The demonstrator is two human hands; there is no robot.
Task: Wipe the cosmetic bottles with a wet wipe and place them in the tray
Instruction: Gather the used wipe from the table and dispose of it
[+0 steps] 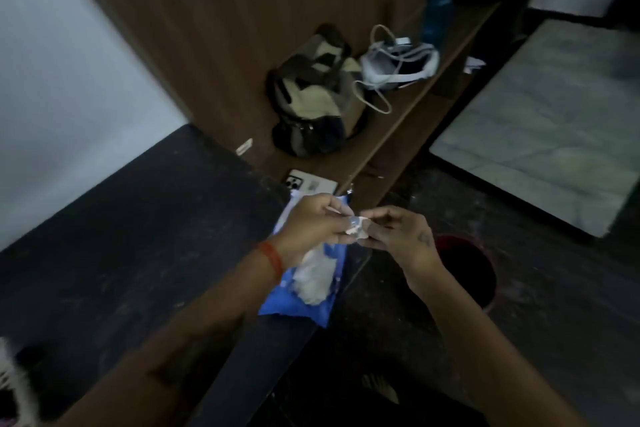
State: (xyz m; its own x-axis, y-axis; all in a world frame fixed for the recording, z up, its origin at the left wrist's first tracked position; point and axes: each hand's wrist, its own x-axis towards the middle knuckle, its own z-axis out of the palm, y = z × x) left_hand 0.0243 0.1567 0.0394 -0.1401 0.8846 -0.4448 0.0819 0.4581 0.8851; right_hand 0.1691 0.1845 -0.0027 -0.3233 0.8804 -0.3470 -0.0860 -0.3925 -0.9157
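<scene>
Here, both hands pinch a small white wet wipe above the blue pack.

Left hand (313, 218) and right hand (398, 231) meet fingertip to fingertip, fingers curled, gripping the crumpled wet wipe (356, 231) between them. Just below lies the blue wipe pack (301, 302) on the dark counter (121, 253), white wipes bulging out. Beyond: a phone (310, 181), then bags (318, 94) on the wooden shelf (408, 121).

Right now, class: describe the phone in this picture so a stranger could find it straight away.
Start at the long brown wooden shelf along the wall, and follow it to its near end, past the tan-and-black bag. The phone lies flat there, just beyond the blue wipes pack. It alone is a thin pale slab with camera lenses in one corner.
</scene>
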